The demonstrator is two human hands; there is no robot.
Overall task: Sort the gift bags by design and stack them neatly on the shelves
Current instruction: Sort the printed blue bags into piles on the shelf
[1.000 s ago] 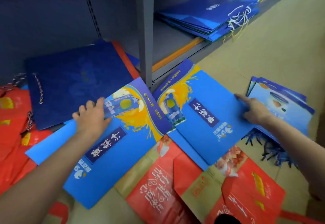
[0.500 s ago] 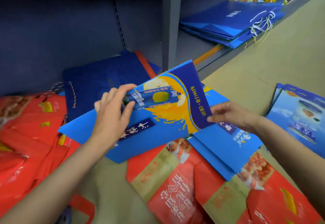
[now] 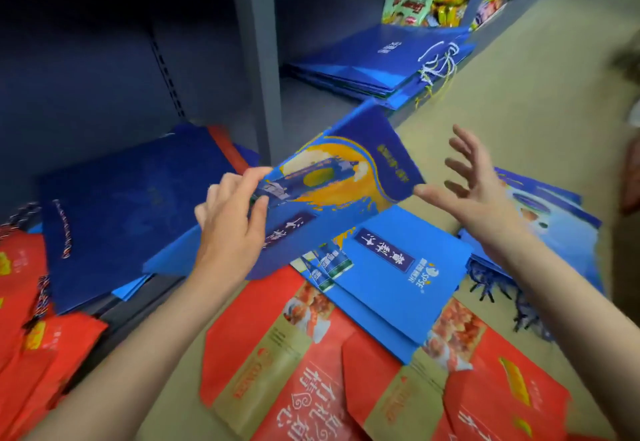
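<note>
Nearest the camera: red gift bags [image 3: 294,381] lay flat and overlapping on the tan floor [image 3: 540,101], with more red ones [image 3: 31,354] heaped at the left edge. Just beyond, a flat blue juice-print bag [image 3: 388,277] lay on the floor, partly over the red ones. Left hand [image 3: 230,229] pinched a matching blue juice bag [image 3: 332,194] by its left part, thumb on the printed face, fingers behind; bag was lifted and tilted, clear of the floor bag below it. Right hand [image 3: 474,191] was spread, fingers apart, gripping nothing, thumb tip at or just beside the raised bag's right corner; contact unclear. Right of that, a stack of light-blue bags [image 3: 554,229] on the floor. Left, a dark navy bag [image 3: 131,205] lay on the bottom shelf [image 3: 304,94]. Past the grey upright [image 3: 258,59], a stack of blue bags [image 3: 391,62] sat on the shelf, cord handles hanging over the edge. Snack packets [image 3: 426,0] behind, blurred.
</note>
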